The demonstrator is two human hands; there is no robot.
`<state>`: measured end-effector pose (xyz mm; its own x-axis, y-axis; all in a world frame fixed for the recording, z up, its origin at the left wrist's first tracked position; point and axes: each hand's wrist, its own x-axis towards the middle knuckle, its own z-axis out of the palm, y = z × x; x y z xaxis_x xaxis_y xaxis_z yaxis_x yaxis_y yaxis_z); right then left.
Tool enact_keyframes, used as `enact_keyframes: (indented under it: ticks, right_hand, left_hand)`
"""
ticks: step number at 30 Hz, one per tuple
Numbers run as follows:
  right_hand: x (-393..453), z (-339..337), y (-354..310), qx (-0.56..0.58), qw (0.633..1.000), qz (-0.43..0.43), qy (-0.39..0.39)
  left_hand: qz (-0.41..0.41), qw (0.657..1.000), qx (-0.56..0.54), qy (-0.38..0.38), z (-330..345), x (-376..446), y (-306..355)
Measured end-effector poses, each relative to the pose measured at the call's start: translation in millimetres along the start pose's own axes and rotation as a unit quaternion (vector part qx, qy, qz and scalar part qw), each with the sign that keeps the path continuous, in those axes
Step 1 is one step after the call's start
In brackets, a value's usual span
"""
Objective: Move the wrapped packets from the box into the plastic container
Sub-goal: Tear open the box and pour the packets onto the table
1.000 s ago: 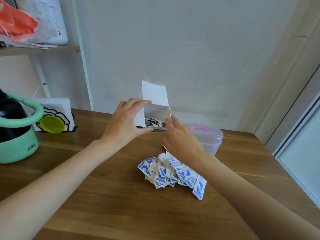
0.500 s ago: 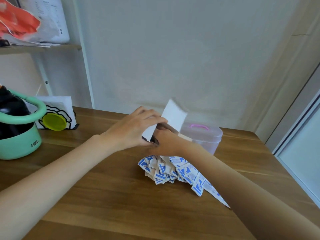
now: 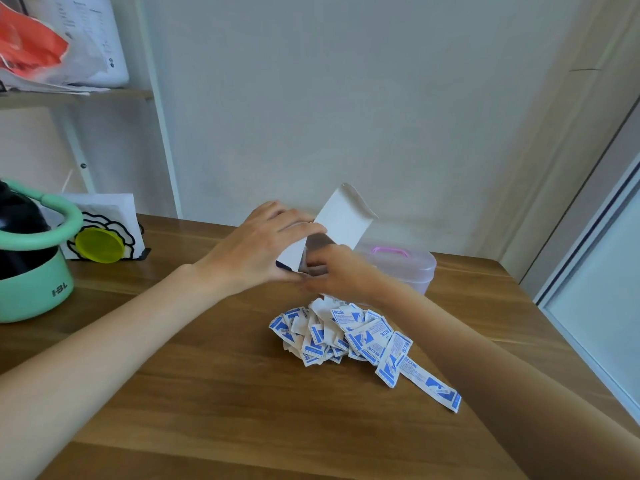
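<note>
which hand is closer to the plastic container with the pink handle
Right. The right hand is just in front of the plastic container; the left hand grips the box farther left.

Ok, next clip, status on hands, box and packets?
Left hand grips white cardboard box, tilted. Right hand at its mouth, fingers hidden. Blue-and-white wrapped packets heaped on wooden table. Clear plastic container behind, lid on.

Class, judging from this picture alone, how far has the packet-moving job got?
Done: many wrapped packets lie heaped on the table, out of the box. In hand: the left hand holds the tilted box while the right hand reaches into it. Left: the plastic container still has its lid on.
</note>
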<state>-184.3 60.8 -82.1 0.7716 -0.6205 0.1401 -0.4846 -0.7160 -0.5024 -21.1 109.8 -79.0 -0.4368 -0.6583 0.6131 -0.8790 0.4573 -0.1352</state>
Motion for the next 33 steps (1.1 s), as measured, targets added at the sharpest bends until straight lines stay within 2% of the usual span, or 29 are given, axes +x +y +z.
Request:
enact_keyframes:
  ticks: [5,10,12,14,15,17,19,21,23,25,27,30,33]
  right_hand:
    - [-13.3,-15.2,2.7,-0.071,0.996,-0.036,0.037]
    - [-21.4,-27.5,3.3,-0.04,0.997,-0.036,0.057]
    - [-26.1,-39.3,5.5,0.003,0.995,-0.008,0.102]
    - [-30.9,-52.4,13.5,0.039,0.987,0.058,0.143]
    - [-33.8,-56.4,20.0,0.065,0.983,0.092,0.144]
    - [-39.9,-52.9,28.2,0.119,0.977,0.157,0.087]
    - [-44.1,-37.3,34.2,0.086,0.977,0.195,0.011]
    - [-46.1,-27.3,34.8,-0.009,0.984,0.178,-0.03]
    - [-42.7,-29.3,29.7,-0.137,0.983,0.125,-0.008]
    - [-36.9,-37.2,18.8,-0.209,0.972,0.061,0.092]
    - [-28.6,-39.9,1.2,-0.186,0.965,-0.001,0.184]
    - [-10.4,-31.9,-17.8,-0.207,0.961,-0.042,0.18]
    - [3.0,-36.0,-9.3,-0.22,0.961,0.002,0.168]
  left_hand:
    - [-0.056,0.998,-0.018,-0.009,3.4,0.5,1.6]
    - [-0.067,0.998,0.003,-0.019,2.5,2.2,0.7]
    - [-0.085,0.996,0.024,-0.023,0.9,-2.4,-6.1]
    - [-0.122,0.992,0.037,-0.025,-1.1,-9.8,-14.5]
    - [-0.138,0.989,0.044,-0.026,-1.5,-13.5,-18.4]
    - [-0.172,0.983,0.051,-0.029,-0.4,-19.4,-23.6]
    - [-0.186,0.981,0.05,-0.027,3.3,-21.9,-25.1]
    - [-0.178,0.983,0.046,-0.018,6.8,-21.9,-23.7]
    - [-0.161,0.986,0.042,-0.002,9.0,-20.6,-22.4]
    - [-0.156,0.987,0.032,0.016,10.8,-18.7,-21.1]
    - [-0.174,0.984,0.012,0.025,11.1,-16.2,-17.7]
    - [-0.253,0.966,-0.056,0.024,11.9,-12.9,-13.9]
    - [-0.377,0.917,-0.126,-0.027,15.9,-12.4,-17.5]
